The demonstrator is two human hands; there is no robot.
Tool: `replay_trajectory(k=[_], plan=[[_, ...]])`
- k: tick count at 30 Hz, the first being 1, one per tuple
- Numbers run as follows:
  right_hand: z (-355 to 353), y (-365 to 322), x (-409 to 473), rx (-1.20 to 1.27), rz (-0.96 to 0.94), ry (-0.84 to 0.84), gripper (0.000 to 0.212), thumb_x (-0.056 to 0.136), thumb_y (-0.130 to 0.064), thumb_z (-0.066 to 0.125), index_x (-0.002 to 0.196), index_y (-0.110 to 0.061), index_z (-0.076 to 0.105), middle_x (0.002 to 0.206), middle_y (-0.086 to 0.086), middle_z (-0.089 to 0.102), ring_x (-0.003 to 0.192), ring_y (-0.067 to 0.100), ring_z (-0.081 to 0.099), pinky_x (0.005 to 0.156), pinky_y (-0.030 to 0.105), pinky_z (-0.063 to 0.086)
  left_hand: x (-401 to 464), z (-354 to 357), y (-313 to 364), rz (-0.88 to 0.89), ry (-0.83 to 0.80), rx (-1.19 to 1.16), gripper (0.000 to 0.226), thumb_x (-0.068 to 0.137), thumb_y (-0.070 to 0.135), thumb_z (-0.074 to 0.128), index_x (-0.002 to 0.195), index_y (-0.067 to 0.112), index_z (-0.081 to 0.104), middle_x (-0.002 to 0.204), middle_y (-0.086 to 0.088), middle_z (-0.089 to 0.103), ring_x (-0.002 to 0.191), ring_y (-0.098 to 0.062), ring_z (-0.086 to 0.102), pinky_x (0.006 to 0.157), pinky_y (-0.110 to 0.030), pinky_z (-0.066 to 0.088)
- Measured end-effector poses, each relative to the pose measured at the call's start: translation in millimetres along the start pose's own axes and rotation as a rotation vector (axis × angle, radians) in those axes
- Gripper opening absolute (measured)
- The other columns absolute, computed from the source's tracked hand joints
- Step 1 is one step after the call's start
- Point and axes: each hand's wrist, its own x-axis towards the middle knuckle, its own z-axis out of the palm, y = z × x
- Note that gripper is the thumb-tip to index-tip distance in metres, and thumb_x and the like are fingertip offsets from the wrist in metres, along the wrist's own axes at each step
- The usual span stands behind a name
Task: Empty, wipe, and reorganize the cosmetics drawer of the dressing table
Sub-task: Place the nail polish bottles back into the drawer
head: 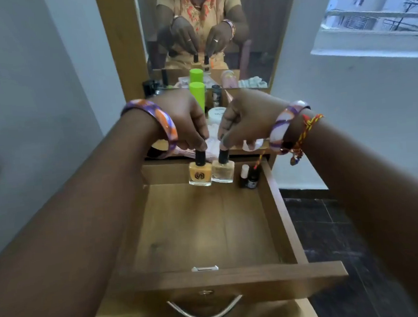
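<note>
We judge the task to be in its last phase, the putting back. The open wooden drawer shows a bare, clean-looking floor over nearly its whole area, so emptying looks done and wiping probably is too, though we see no cloth in use.

Our left hand pinches the black cap of a square glass bottle of orange nail polish, and our right hand pinches the black cap of a square glass bottle of pale gold glitter polish. Each grip is clamped on its cap from above. The two bottles hang upright, side by side and about touching, over the drawer's back edge; whether they already stand on the drawer floor we cannot tell.

In the drawer's back right corner stand two small dark bottles, one white-capped, close together against the side wall. Nothing else is inside.

Most of the cosmetics remain on the wooden surface beneath the mirror: a lime-green cylindrical bottle, a white round jar and several dark containers we cannot identify. These are still to be returned.
</note>
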Motion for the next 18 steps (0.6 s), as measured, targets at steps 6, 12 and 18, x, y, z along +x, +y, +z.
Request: replay_trajectory(k=[6, 12, 18], plan=[[27.0, 47.3, -24.2, -0.071, 0.128, 0.004, 0.012, 0.068, -0.011, 0.076, 0.08, -0.01, 0.074, 0.055, -0.013, 0.054, 0.043, -0.004, 0.054, 0.039, 0.005, 0.039, 17.7, 71.6, 12.1, 0.029, -0.002, 0.079, 0.018, 0.072, 0.009, 0.077, 0.09, 0.007, 0.074, 0.08, -0.004, 0.067, 0.063, -0.01, 0.059, 0.06, -0.021, 0.048], [69.5, 80.4, -20.3, -0.119, 0.253, 0.138, 0.008, 0.071, -0.009, 0.07, 0.075, -0.015, 0.068, 0.079, 0.001, 0.063, 0.079, 0.021, 0.061, 0.064, 0.026, 0.05, 37.8, 132.0, 2.1, -0.046, 0.132, 0.084, 0.019, 0.076, 0.004, 0.072, 0.094, 0.009, 0.075, 0.103, -0.011, 0.071, 0.098, -0.025, 0.066, 0.082, -0.028, 0.052], [84.5, 86.5, -19.4, -0.205, 0.278, 0.171, 0.019, 0.082, -0.008, 0.062, 0.101, -0.012, 0.065, 0.106, 0.009, 0.063, 0.091, 0.025, 0.06, 0.067, 0.024, 0.04, 49.5, 154.5, -2.3, -0.034, 0.214, 0.055, 0.02, 0.082, 0.002, 0.063, 0.099, 0.006, 0.074, 0.105, -0.014, 0.07, 0.097, -0.029, 0.065, 0.081, -0.03, 0.051]])
